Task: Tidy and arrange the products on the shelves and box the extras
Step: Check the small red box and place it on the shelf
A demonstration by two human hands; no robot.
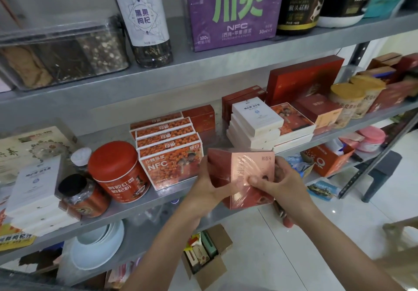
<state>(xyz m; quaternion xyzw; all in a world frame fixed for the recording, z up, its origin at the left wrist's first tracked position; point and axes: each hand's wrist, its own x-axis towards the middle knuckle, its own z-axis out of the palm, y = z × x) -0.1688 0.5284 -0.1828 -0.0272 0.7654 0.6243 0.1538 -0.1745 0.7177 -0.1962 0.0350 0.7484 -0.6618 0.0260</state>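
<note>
Both my hands hold a red and pink product box [242,171] in front of the middle shelf [158,202]. My left hand [209,184] grips its left side, and my right hand [278,184] grips its right side with the thumb across the pink face. Just behind it on the shelf stands a row of orange NFC boxes [168,148]. A stack of white boxes [255,123] lies to the right of that row. On the floor below sits an open cardboard box [210,256] holding several small products.
A red tin [117,171] and a dark-lidded jar [81,195] stand left of the orange boxes. More white boxes [36,191] are at far left. Red gift boxes [303,80] and yellow-lidded cups [352,101] fill the shelf's right. White bowls [97,243] sit on the lower shelf.
</note>
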